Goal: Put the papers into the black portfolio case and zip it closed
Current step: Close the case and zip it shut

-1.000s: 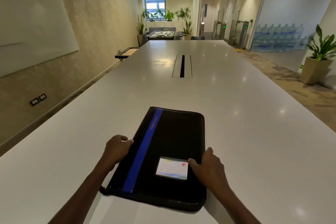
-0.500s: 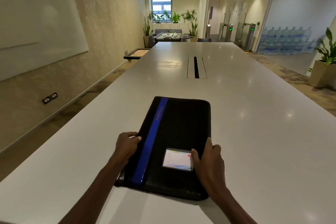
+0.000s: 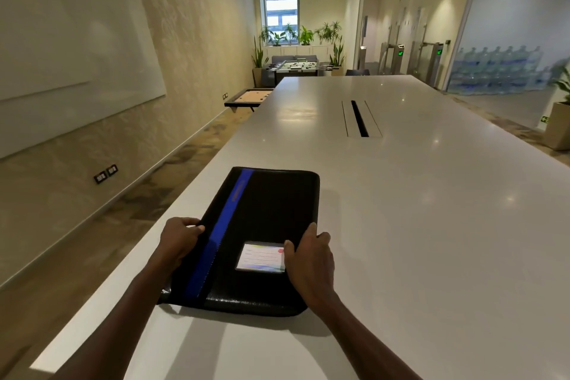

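While the black portfolio case [image 3: 262, 237] lies flat and closed on the near left part of the white conference table [image 3: 431, 225], you have it by both long edges: your left hand [image 3: 179, 241] curls its fingers over the left edge, just outside the blue stripe [image 3: 216, 244], and your right hand [image 3: 311, 259] grasps the right edge, its thumb on the cover beside the clear label window [image 3: 261, 257]. No papers are in view, so whether they are already inside cannot be told, and the zipper's state along the edges is too dark to read. To do this step well, it seems wise to keep the left hand pinning the spine side and let the right hand work along the right edge to find the zipper pull, without lifting the case off the table. The case's long axis runs away from you, leaning slightly to the right at the far end, parallel to the blue stripe; the label window sits at the near end, and the far short edge points toward the table's cable slot [image 3: 359, 119].
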The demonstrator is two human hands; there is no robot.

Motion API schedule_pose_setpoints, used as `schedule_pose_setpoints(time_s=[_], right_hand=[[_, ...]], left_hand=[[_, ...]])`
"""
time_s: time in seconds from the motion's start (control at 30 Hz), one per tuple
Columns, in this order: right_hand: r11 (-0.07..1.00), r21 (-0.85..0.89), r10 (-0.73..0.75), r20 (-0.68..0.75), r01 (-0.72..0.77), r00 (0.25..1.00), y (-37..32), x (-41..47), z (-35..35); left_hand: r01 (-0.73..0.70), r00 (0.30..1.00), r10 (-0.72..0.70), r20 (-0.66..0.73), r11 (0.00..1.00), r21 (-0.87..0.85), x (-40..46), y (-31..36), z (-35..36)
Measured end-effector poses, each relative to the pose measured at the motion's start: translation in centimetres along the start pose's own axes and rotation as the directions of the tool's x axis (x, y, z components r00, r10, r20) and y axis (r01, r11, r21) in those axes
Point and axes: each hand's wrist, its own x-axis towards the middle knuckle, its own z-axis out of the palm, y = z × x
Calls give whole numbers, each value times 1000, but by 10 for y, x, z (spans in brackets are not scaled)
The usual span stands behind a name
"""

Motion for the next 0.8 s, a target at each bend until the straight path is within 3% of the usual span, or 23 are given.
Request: schedule_pose_setpoints(time_s=[0.8], right_hand=[[997,-63,47,57,-43,997,6,1,43]], left_hand=[[16,1000,-16,0,986,169,16,-32,5]])
